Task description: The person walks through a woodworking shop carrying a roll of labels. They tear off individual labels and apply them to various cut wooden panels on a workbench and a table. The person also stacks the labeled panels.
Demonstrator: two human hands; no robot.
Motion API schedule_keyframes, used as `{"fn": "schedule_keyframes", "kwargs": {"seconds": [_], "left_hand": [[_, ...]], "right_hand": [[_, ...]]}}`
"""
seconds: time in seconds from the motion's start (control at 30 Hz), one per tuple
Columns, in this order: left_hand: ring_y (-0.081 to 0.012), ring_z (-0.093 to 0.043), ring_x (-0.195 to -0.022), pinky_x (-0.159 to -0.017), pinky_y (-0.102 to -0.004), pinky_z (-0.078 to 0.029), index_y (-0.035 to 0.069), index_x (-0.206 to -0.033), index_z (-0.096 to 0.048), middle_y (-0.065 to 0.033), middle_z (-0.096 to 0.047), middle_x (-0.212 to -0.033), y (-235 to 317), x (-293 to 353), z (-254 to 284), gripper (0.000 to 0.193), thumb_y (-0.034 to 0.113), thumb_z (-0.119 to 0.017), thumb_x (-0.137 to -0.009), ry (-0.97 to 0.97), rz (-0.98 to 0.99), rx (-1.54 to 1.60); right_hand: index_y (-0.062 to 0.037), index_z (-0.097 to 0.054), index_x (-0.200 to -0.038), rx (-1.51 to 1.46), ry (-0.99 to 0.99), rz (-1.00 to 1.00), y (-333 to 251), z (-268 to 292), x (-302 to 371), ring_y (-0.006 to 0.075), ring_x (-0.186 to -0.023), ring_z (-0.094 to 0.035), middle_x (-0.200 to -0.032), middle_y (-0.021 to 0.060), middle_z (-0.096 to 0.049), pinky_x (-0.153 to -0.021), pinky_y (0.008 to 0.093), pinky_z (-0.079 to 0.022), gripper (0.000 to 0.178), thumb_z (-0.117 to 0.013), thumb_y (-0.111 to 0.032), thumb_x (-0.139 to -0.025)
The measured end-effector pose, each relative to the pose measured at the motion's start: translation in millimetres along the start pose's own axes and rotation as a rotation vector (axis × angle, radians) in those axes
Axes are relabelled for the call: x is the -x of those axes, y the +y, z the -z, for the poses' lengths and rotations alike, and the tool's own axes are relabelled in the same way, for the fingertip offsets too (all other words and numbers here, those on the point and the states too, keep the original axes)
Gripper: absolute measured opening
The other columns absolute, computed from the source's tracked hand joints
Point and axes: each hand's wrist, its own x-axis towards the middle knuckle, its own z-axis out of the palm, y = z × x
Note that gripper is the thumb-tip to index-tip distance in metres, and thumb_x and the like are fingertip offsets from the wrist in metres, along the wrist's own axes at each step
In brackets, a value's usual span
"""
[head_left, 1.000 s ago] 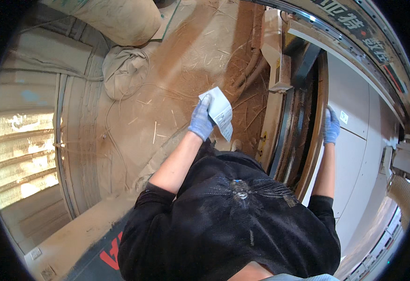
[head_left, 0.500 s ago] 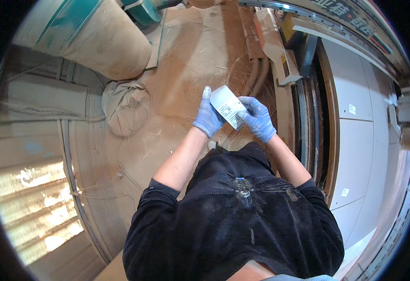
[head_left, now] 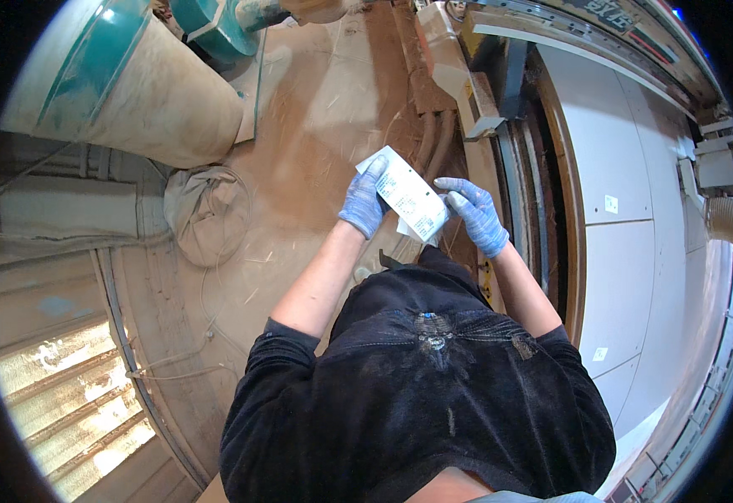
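Note:
My left hand (head_left: 364, 199), in a blue-grey work glove, grips a small stack of white printed labels (head_left: 411, 194), its thumb lying on top of the upper left end. The top sheet carries dark print and a square code; a loose corner hangs below it. Close to the right edge of the stack is my right hand (head_left: 478, 216), gloved alike. Its fingers point toward the labels, with the forefinger and thumb apart. Whether a fingertip touches the paper edge is hard to see. Both hands are held in front of my dark top.
On the right, large pale panels (head_left: 618, 277) bearing small stickers lie beside a machine rail (head_left: 521, 201). A dusty beige and green machine body (head_left: 157, 101) stands at upper left, with a cloth sack (head_left: 205, 214) below it. Cables and debris lie on the dusty floor (head_left: 287, 201).
The right fingers have come off the face of the labels and spread. The stack has turned to show more of the printed sheet. My view has shifted slightly right.

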Motion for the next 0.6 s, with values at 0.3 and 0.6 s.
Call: {"fn": "schedule_keyframes", "kwargs": {"seconds": [0.3,0.6], "left_hand": [[-0.0199,-0.061,-0.085,-0.075,-0.0347,-0.052,0.008,-0.107,-0.053,-0.0065,-0.062,-0.094,-87,-29,-87,0.028,0.025,-0.058,-0.086,-0.095,-0.034,-0.05],[-0.0188,-0.061,-0.082,-0.069,-0.0326,-0.052,0.007,-0.11,-0.052,-0.0064,-0.06,-0.094,-178,-25,-137,0.027,0.019,-0.059,-0.086,-0.214,0.116,-0.082]], "right_hand": [[-0.0023,-0.051,-0.121,-0.014,-0.027,0.124,-9,99,30,0.0121,-0.097,-0.055,-0.108,0.0067,-0.06,-0.085,0.027,-0.046,0.037,-0.056,-0.007,-0.084],[-0.0101,-0.065,-0.104,0.497,0.164,0.24,16,170,82,0.0149,-0.072,-0.063,-0.084,0.0149,-0.065,-0.07,0.0277,-0.051,0.03,-0.063,-0.003,-0.076]]}}
